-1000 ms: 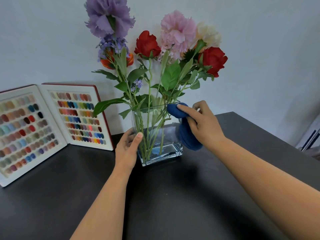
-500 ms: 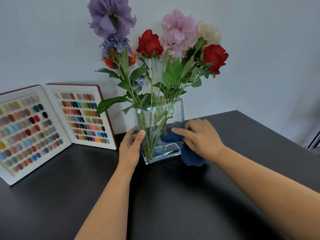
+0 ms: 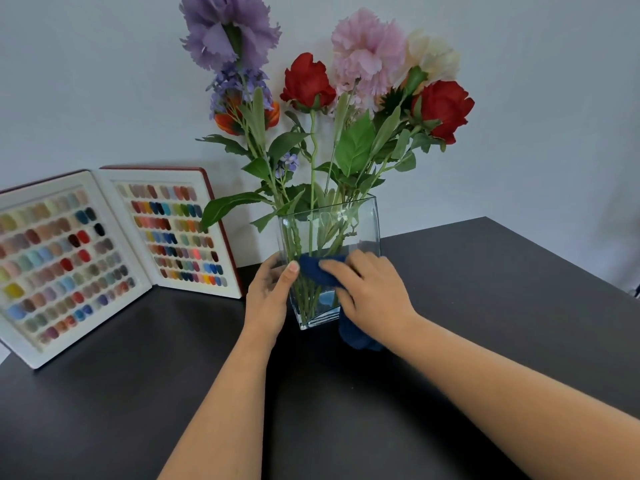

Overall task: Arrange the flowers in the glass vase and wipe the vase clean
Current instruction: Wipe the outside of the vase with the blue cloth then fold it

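The glass vase [image 3: 329, 258] stands upright on the dark table [image 3: 485, 289], straight ahead between both hands, flowers [image 3: 346, 109] already in it. The left hand [image 3: 268, 299] braces its left side; the right hand [image 3: 372, 296] presses a blue cloth [image 3: 320, 271] flat against the near face. An open colour-sample book [image 3: 104, 247] leans well to the left, clear of the wiping.

Both bare forearms reach forward; the left hand [image 3: 268, 299] is curled, thumb up, and the right hand [image 3: 372, 296] lies palm-down, fingers spread.
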A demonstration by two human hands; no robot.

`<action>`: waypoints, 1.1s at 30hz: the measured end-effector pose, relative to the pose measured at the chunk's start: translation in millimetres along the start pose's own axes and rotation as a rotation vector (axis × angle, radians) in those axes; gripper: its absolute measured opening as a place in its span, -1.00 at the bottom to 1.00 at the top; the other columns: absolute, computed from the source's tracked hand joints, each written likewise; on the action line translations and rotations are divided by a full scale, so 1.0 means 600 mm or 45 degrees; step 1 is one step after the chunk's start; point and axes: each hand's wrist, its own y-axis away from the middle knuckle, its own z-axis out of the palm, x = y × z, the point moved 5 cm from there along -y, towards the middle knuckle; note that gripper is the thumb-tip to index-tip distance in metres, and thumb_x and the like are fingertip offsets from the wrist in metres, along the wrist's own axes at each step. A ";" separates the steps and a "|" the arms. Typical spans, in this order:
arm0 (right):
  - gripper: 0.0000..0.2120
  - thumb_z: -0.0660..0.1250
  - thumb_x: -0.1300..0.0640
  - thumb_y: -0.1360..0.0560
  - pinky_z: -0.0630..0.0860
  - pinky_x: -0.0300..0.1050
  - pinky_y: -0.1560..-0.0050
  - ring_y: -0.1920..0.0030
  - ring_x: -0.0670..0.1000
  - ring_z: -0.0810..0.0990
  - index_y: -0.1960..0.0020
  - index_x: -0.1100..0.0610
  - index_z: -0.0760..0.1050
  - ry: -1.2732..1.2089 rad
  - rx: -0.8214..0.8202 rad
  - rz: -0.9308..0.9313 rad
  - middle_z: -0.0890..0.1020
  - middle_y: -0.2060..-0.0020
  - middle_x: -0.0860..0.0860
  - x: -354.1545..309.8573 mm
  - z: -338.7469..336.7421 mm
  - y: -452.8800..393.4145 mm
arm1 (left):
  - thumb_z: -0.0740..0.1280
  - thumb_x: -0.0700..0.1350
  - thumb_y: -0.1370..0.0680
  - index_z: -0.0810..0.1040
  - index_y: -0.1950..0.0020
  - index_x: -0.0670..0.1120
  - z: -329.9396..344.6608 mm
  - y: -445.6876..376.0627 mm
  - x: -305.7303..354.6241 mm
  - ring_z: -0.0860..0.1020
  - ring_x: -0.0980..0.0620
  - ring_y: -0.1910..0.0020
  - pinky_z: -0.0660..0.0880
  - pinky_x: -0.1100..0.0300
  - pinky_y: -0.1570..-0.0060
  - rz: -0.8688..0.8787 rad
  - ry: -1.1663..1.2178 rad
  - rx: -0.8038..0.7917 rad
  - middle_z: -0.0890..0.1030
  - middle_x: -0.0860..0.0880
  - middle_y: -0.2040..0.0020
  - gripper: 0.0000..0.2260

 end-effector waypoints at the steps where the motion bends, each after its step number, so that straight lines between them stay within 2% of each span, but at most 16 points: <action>1: -0.62 0.45 0.27 -0.28 0.43 -0.01 0.36 0.33 0.17 0.51 -0.10 0.16 0.63 0.052 -0.026 -0.077 0.57 0.25 0.14 -0.003 0.007 0.012 | 0.41 0.29 -0.38 0.53 -0.23 0.05 -0.001 0.000 -0.001 0.62 0.28 -0.02 0.49 0.44 0.06 0.001 -0.001 -0.001 0.69 0.13 -0.01 -0.48; 4: -0.63 0.46 0.18 -0.27 0.42 -0.03 0.34 0.32 0.10 0.51 -0.08 0.09 0.63 0.181 -0.195 -0.326 0.57 0.24 0.07 -0.008 0.024 0.052 | 0.40 0.30 -0.36 0.52 -0.31 -0.03 -0.002 0.000 -0.002 0.62 0.17 -0.09 0.52 0.32 -0.03 0.004 -0.010 -0.012 0.66 0.03 -0.10 -0.37; 7: -0.67 0.47 0.11 -0.27 0.42 -0.04 0.30 0.27 0.09 0.53 -0.04 0.07 0.63 0.250 -0.326 -0.428 0.58 0.22 0.04 -0.006 0.021 0.059 | 0.40 0.31 -0.35 0.53 -0.30 -0.04 -0.003 0.001 0.002 0.62 0.21 -0.04 0.49 0.41 0.04 0.009 -0.013 0.003 0.66 0.04 -0.07 -0.36; 9: -0.69 0.45 0.20 -0.26 0.39 -0.05 0.31 0.31 0.11 0.52 -0.01 0.08 0.64 0.219 -0.228 -0.320 0.57 0.27 0.04 0.009 -0.004 0.027 | 0.40 0.31 -0.36 0.54 -0.28 -0.03 -0.003 0.001 0.003 0.62 0.21 -0.05 0.48 0.43 0.04 -0.002 -0.012 0.004 0.67 0.04 -0.07 -0.39; 12: -0.72 0.43 0.26 -0.32 0.38 0.00 0.25 0.28 0.18 0.54 -0.03 0.14 0.64 0.164 -0.032 -0.025 0.58 0.27 0.09 0.040 -0.056 -0.043 | 0.43 0.28 -0.38 0.55 -0.17 0.12 -0.001 0.002 0.005 0.61 0.32 0.01 0.45 0.51 0.09 -0.016 -0.018 0.002 0.68 0.23 0.03 -0.57; 14: -0.75 0.40 0.25 -0.37 0.38 0.04 0.21 0.23 0.20 0.55 -0.04 0.15 0.63 0.163 0.056 0.088 0.60 0.24 0.10 0.043 -0.078 -0.077 | 0.41 0.29 -0.35 0.54 -0.15 0.15 0.001 0.003 0.007 0.60 0.37 0.03 0.44 0.54 0.12 -0.013 -0.006 0.001 0.67 0.29 0.06 -0.56; 17: -0.74 0.38 0.26 -0.38 0.39 0.06 0.20 0.21 0.20 0.56 -0.06 0.16 0.63 0.111 0.077 0.068 0.59 0.23 0.12 0.017 -0.074 -0.089 | 0.40 0.29 -0.36 0.54 -0.27 -0.02 0.001 0.002 0.009 0.62 0.27 0.00 0.47 0.47 0.07 0.003 0.022 -0.022 0.68 0.09 -0.01 -0.41; 22: -0.67 0.45 0.23 -0.32 0.43 0.02 0.27 0.28 0.18 0.57 -0.09 0.17 0.64 0.158 -0.043 -0.097 0.60 0.25 0.13 -0.020 -0.033 -0.041 | 0.38 0.09 -0.48 0.48 -0.34 -0.15 -0.001 0.005 0.008 0.62 0.24 0.01 0.49 0.42 0.05 0.009 0.035 -0.089 0.64 0.02 -0.03 -0.49; 24: -0.63 0.49 0.20 -0.27 0.46 -0.01 0.30 0.31 0.16 0.57 -0.08 0.17 0.65 0.204 -0.068 -0.145 0.60 0.26 0.11 -0.023 -0.022 -0.017 | 0.40 0.12 -0.49 0.45 -0.37 -0.14 -0.001 0.004 0.007 0.62 0.14 -0.07 0.51 0.32 -0.02 -0.001 0.019 -0.123 0.64 -0.07 -0.11 -0.46; 28: -0.62 0.50 0.19 -0.23 0.44 -0.07 0.31 0.33 0.10 0.55 -0.05 0.10 0.66 0.249 -0.169 -0.269 0.59 0.27 0.05 -0.025 -0.002 0.028 | 0.41 0.24 -0.38 0.45 -0.38 -0.07 -0.004 0.008 0.008 0.61 -0.01 -0.16 0.52 0.16 -0.16 -0.005 -0.008 -0.181 0.62 -0.14 -0.17 -0.34; 31: -0.64 0.52 0.12 -0.22 0.43 -0.08 0.30 0.31 0.05 0.55 -0.02 0.04 0.66 0.294 -0.324 -0.359 0.60 0.26 0.00 -0.029 0.010 0.052 | 0.43 0.23 -0.36 0.45 -0.37 -0.02 -0.006 0.015 0.010 0.60 -0.04 -0.18 0.53 0.18 -0.14 -0.012 -0.011 -0.210 0.60 -0.17 -0.19 -0.36; 33: -0.66 0.51 0.12 -0.22 0.44 -0.10 0.30 0.31 0.05 0.55 0.00 0.02 0.67 0.294 -0.329 -0.370 0.60 0.26 -0.01 -0.025 0.004 0.051 | 0.44 0.19 -0.37 0.46 -0.35 0.00 -0.006 0.019 0.012 0.60 -0.02 -0.18 0.53 0.23 -0.07 -0.006 0.013 -0.229 0.60 -0.16 -0.19 -0.40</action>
